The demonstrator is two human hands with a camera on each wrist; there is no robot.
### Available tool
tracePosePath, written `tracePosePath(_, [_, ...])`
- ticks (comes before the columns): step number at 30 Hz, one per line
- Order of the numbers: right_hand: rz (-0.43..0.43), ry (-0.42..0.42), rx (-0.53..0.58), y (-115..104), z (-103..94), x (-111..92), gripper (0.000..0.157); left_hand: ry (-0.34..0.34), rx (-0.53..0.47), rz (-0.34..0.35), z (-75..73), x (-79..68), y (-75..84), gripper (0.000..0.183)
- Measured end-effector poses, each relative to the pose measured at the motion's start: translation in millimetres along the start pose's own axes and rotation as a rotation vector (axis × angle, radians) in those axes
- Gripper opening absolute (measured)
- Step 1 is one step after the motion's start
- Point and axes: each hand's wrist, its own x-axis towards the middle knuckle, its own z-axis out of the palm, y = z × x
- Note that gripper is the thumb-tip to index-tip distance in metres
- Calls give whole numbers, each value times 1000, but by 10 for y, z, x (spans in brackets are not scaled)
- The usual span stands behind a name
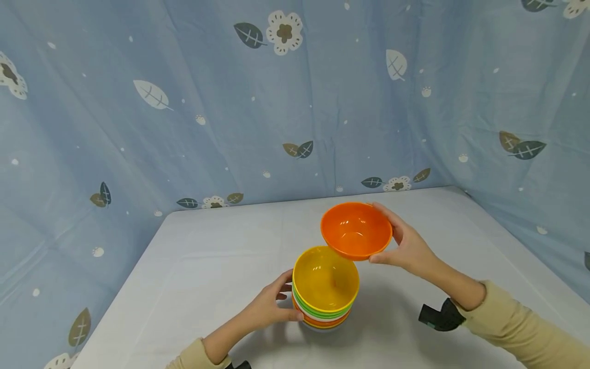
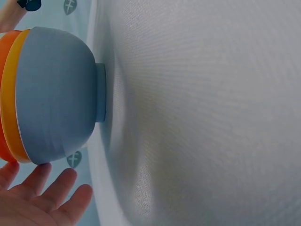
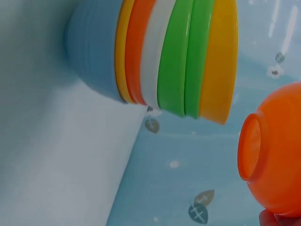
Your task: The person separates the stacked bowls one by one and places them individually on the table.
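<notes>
An orange bowl (image 1: 355, 230) is held tilted in my right hand (image 1: 407, 248), thumb at the near side and fingers at the far side of its rim. It hangs above and to the right of a stack of nested bowls, whose top one is a yellow bowl (image 1: 324, 279). Below that, the right wrist view shows two green bowls (image 3: 174, 61), a white bowl (image 3: 153, 56), an orange one, another yellow one and a blue bowl (image 3: 91, 47) at the bottom. My left hand (image 1: 272, 307) holds the stack's left side, thumb in front and fingers behind.
The stack stands on a table with a white cloth (image 1: 216, 261). A blue curtain (image 1: 207, 102) with leaves and flowers hangs behind and at the sides. A black strap (image 1: 442, 315) is around the right wrist.
</notes>
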Motion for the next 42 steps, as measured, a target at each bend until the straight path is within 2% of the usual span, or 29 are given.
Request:
tracePosePath(8, [3,60,-37,80,-116,62,84,8,-24,-21,15,-9,-12,84])
tracePosePath(14, [43,107,-69,159,-201,124,82,9,-22,-23,18,-7,-6,83])
tracePosePath(19, [86,121,-80,220,-272,177,84,6,-26,-25,12,-5,6,83])
tracePosePath(30, [109,170,-105,371,-374,248,82,-4,-16,-14,2,-3,20,83])
tracePosePath(42, [195,213,-121,531,-515,290,87,1,-27,-16,3,-5,10,83])
